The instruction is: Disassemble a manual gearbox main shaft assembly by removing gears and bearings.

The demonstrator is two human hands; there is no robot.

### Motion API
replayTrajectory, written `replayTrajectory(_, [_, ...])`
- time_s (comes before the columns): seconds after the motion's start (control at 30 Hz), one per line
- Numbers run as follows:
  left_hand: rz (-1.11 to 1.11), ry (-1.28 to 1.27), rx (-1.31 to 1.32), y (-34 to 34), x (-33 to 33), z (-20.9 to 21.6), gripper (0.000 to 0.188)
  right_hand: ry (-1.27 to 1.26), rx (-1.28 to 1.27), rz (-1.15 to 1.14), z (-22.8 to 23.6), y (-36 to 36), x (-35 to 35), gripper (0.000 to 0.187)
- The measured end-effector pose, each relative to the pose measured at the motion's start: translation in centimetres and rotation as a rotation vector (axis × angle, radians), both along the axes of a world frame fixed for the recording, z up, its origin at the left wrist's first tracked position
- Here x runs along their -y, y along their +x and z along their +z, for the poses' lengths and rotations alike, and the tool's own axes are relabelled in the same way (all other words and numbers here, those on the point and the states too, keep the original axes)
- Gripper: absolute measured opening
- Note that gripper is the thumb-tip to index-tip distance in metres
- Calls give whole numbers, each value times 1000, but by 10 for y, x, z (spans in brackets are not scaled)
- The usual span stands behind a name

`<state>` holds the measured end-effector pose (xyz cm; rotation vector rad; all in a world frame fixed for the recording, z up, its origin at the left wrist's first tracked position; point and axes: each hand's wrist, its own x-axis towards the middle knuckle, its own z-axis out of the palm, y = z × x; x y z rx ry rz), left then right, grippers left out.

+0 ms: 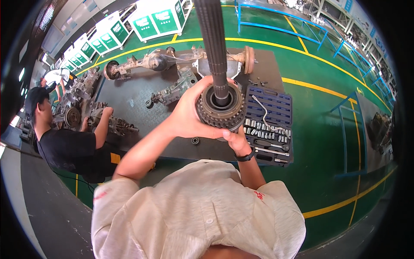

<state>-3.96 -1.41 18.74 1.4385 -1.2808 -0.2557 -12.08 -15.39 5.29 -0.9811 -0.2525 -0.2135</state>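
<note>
Close in front of me a gear assembly [221, 113] with toothed rings is held up, and a long splined shaft [214, 47] rises out of its middle toward the top edge of the view. My left hand [188, 113] wraps round the assembly's left side, its thumb along the lower front. From below right, my right hand [235, 140] grips the underside, its fingers partly hidden by the gears. A dark band circles the right wrist. Just right of the gears lies an open socket set case [271, 105] with sockets, a ratchet and a bent handle.
The workbench [129, 97] carries a vehicle axle [159, 60], a gearbox housing [179, 86] and a small ring [195, 140]. At left a co-worker in black [64, 142] handles another gear assembly [120, 125]. Blue railings [280, 19] and a metal table [366, 129] stand beyond.
</note>
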Motion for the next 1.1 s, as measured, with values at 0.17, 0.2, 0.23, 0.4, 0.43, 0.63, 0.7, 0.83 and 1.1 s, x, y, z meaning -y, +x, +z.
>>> replayTrajectory(0.17, [-5,-248,-130,5,14,-9,84,-21,25,18,-10,11,4,89])
replayTrajectory(0.2, [-4,-253,-150,5,13,-5,81,-23,21,17,-10,10,4,87])
replayTrajectory(0.23, [-11,-256,-152,5,14,3,81,-27,20,10,-9,9,6,87])
replayTrajectory(0.4, [63,-339,-28,13,6,53,82,-60,7,24,-8,15,4,88])
replayTrajectory(0.43, [82,-329,20,15,2,65,82,-80,14,14,-8,17,4,89])
replayTrajectory(0.63, [214,-144,226,25,-21,128,87,-64,9,66,-16,30,3,90])
replayTrajectory(0.7, [102,-165,193,30,-25,141,87,-65,30,86,-14,33,-1,90])
replayTrajectory(0.83, [109,-262,130,30,-29,159,77,-10,-4,91,-20,36,-7,87])
replayTrajectory(1.1, [239,-308,172,39,-67,173,78,51,9,195,-48,35,-12,94])
